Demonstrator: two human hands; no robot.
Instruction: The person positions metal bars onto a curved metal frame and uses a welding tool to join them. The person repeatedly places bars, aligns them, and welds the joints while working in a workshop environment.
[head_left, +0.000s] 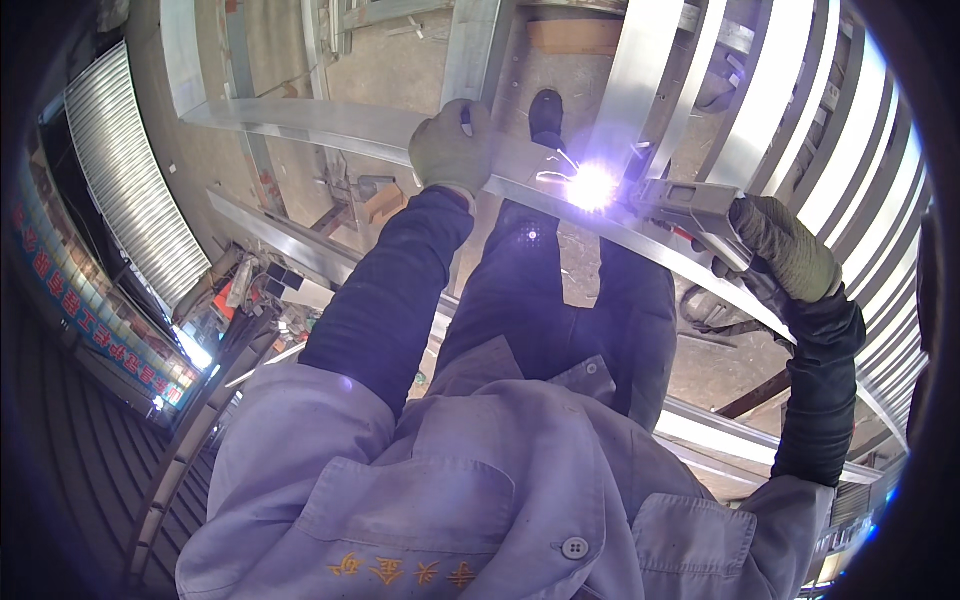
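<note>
A long silver metal rail (300, 122) runs across in front of my body, slanting down to the right. My left hand (452, 145), in a grey-green glove, is closed over this rail near the middle. My right hand (795, 250), gloved too, grips a boxy grey welding gun (697, 207) from the right. The gun's tip points left at the rail, where a blinding white-violet glare (592, 187) burns and throws sparks. That glare hides the tip and the metal right around it.
Parallel silver bars (755, 100) stretch away at the right. Another upright bar (470, 50) meets the rail beyond my left hand. My shoe (546, 112) stands on the floor beyond the rail. Cardboard (575, 37) lies farther off, with a corrugated panel (130, 175) and clutter at left.
</note>
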